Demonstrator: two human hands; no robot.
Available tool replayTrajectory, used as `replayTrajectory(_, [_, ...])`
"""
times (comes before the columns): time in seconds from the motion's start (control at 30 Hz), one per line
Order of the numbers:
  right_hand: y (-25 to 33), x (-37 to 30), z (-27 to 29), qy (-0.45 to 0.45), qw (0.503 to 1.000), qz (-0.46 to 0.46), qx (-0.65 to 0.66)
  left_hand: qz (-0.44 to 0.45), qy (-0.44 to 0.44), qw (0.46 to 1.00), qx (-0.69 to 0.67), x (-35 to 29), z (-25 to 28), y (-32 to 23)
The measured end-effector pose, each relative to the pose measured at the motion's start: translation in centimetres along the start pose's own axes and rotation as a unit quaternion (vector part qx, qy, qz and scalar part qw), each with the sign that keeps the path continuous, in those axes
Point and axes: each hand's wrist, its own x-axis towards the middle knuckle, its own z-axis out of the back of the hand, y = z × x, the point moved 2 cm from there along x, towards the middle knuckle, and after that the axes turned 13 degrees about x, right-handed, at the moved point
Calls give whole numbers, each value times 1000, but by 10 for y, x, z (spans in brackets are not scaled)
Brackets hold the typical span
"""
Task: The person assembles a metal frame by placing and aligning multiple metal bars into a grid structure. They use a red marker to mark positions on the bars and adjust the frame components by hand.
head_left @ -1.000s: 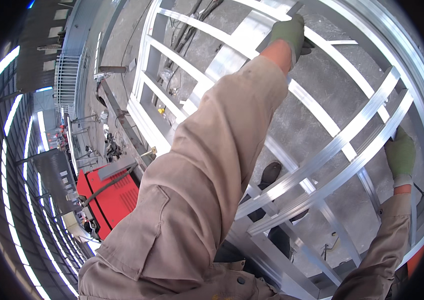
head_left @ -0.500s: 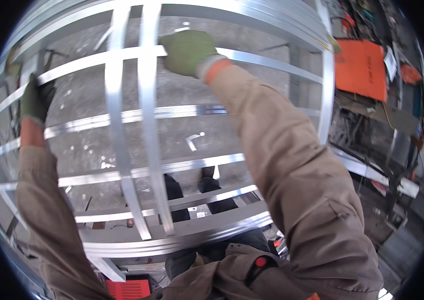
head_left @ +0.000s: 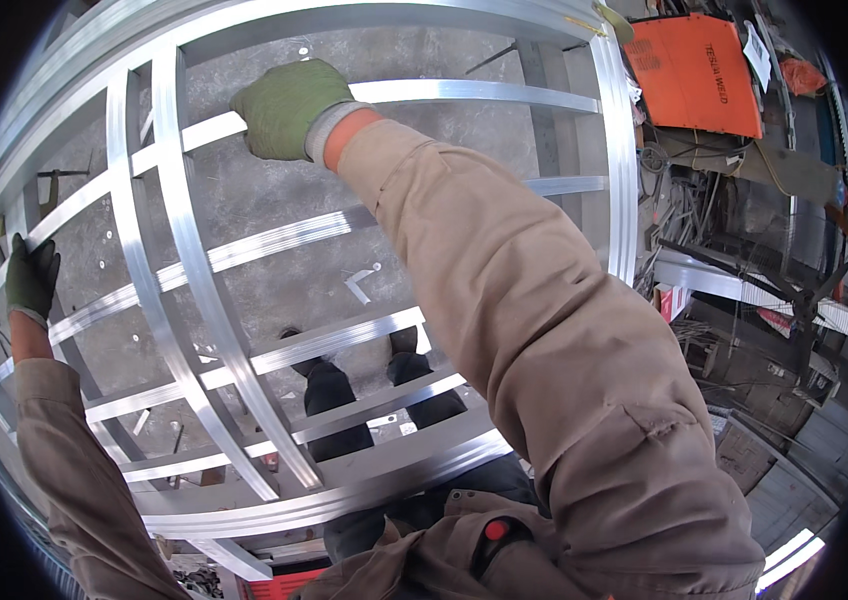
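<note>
A silver metal frame (head_left: pixel 624 210) with several crossbars spans the view in front of me. Two long metal bars (head_left: pixel 149 285) (head_left: pixel 206 275) lie slantwise across those crossbars, left of the middle. My right hand (head_left: pixel 294 110), in a green glove, is closed around a far crossbar (head_left: pixel 474 92), to the right of the two bars. At the far left my left hand (head_left: pixel 34 275), also gloved in green, rests against the same crossbar near its left end, with its fingers apart. The glove hides the right fingertips.
Grey floor with scraps, one an angled white piece (head_left: pixel 359 285), shows through the frame. An orange panel (head_left: pixel 699 75) and cluttered metal stock (head_left: pixel 744 285) stand to the right. A red slotted thing (head_left: pixel 284 583) lies below the near rail.
The two long bars have shifted left over the crossbars, most at their far ends. My right hand has also moved left, and the whole view has turned slightly.
</note>
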Motion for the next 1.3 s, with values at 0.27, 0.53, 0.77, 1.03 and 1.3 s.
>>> replayTrajectory(0.27, [-8, -7, 3, -9, 1000, 14, 1, -12, -32, 999, -22, 0, -27, 9])
replayTrajectory(0.53, [-5, -13, 5, -6, 1000, -14, 1, 46, -80, 981, 169, -65, -56, -1])
replayTrajectory(0.77, [-59, -54, 6, -56, 997, -42, 38, -304, -175, 840, 415, -283, -204, 0])
replayTrajectory(1.03, [-84, -54, -10, -149, 987, -36, 44, -287, -113, 810, 499, -492, -304, 74])
replayTrajectory(1.3, [-72, -33, -24, -156, 985, -16, 75, -249, -86, 832, 488, -604, -340, 131])
